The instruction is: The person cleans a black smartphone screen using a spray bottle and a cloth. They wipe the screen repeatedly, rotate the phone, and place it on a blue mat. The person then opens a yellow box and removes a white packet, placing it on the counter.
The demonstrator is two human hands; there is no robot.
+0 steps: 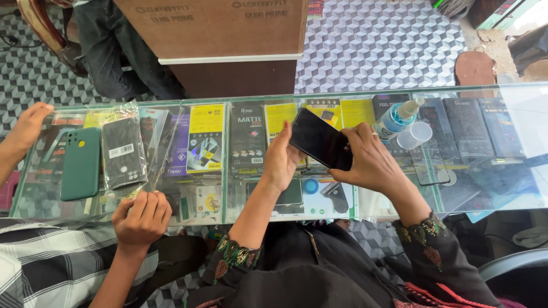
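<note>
Two hands meet on the dark phone (319, 138), which you hold tilted above the glass counter (485, 94). Your left hand (281, 159) closes its fingers on the phone's near-left edge; your right hand (371, 159) wraps the lower-right end. The phone's long axis runs from upper left down to lower right, so your right hand sits along its length and the left at its side. Just right of the phone stands a blue spray bottle (398, 117). Well left of the phone lies a green phone case (80, 163), with another person's hand (141, 215) near it.
</note>
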